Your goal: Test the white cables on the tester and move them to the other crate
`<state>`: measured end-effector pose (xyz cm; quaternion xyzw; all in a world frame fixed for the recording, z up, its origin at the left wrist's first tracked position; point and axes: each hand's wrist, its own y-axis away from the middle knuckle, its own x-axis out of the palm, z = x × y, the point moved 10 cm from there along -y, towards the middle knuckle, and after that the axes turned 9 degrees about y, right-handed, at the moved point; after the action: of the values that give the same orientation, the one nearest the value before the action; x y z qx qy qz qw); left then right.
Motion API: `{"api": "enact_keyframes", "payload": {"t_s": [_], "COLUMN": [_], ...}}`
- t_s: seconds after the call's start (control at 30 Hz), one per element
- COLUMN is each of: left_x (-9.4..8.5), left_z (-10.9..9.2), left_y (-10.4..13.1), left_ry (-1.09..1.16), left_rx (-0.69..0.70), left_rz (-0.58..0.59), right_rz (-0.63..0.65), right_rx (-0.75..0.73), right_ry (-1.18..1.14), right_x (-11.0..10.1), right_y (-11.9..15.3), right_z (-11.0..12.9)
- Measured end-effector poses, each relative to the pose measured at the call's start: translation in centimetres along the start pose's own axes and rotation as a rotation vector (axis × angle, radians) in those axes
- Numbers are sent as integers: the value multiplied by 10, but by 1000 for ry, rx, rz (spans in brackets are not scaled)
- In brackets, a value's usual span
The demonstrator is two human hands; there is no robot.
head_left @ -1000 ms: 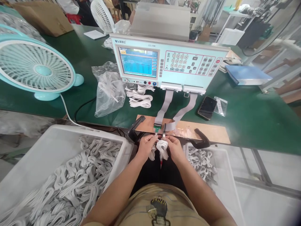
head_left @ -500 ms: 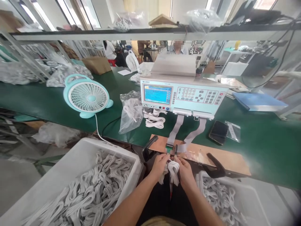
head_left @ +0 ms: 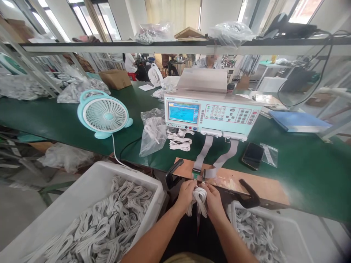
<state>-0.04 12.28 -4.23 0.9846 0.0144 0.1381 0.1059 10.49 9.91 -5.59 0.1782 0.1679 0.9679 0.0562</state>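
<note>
A white bundled cable (head_left: 200, 199) hangs between my two hands at the front edge of the wooden board (head_left: 252, 184). My left hand (head_left: 185, 193) is closed in a pinch on one end of the cable, close to the small green circuit board (head_left: 195, 175). Closed on the cable's other end, my right hand (head_left: 213, 197) is just below the black connector. Two grey ribbon cables (head_left: 203, 153) run from these connectors up to the tester (head_left: 212, 115), whose screen is lit blue. My fingertips partly hide the cable ends.
White bins of bundled cables stand at lower left (head_left: 102, 170) and lower right (head_left: 290, 223). Black clamps (head_left: 174, 173) grip the board. A fan (head_left: 105, 115), a plastic bag (head_left: 153, 133), a phone (head_left: 252, 156) and a blue folder (head_left: 300, 121) lie around. A person sits behind the tester.
The view has shifted slightly. Both hands remain at the connectors with the cable, its bundle now hanging a little further left. Reddish text now shows on the tester's screen.
</note>
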Motion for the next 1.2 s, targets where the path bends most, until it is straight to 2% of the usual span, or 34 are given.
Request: {"api": "enact_keyframes", "payload": {"t_s": [0.13,0.23,0.3,0.37,0.4,0.43,0.47,0.5,0.53,0.57,0.63,0.67,0.77,0.83,0.9,1.0,1.07,1.13,1.2], "left_x": [5,11,11,11,13,16,21,27,34,42,54,58,57,50,42,30,23,19,16], "left_z": [-3,9,24,38,44,49,52,54,55,54,47,41,23,16,12,18,31,41,42], "left_y": [13,28,38,47,51,53,55,56,57,57,56,57,60,64,67,70,73,75,75], "left_ry": [53,161,288,418,479,532,575,605,616,607,534,480,319,237,144,76,147,248,324], "left_rx": [2,-107,-250,-403,-469,-521,-562,-587,-593,-576,-478,-411,-237,-193,-188,-269,-397,-485,-459], "left_rz": [-2,15,2,-21,-23,-17,-4,17,41,65,110,124,155,207,298,393,367,275,162], "right_rz": [1,73,162,254,220,124,52,9,17,78,234,256,134,98,124,179,225,260,288], "right_rx": [-33,-2,9,-4,10,15,17,14,5,-10,-51,-77,-115,-149,-222,-350,-445,-552,-646], "right_ry": [135,337,597,1006,1220,1393,1495,1511,1443,1311,968,830,589,580,672,867,957,1016,1060], "right_x": [3,-15,-44,-81,-106,-129,-144,-149,-144,-129,-85,-67,-46,-43,-41,-37,-30,-21,-11], "right_y": [9,23,35,50,57,62,69,74,79,82,85,84,73,67,66,68,72,76,80], "right_z": [7,20,31,38,41,48,52,52,48,40,23,18,11,11,17,30,37,43,47]}}
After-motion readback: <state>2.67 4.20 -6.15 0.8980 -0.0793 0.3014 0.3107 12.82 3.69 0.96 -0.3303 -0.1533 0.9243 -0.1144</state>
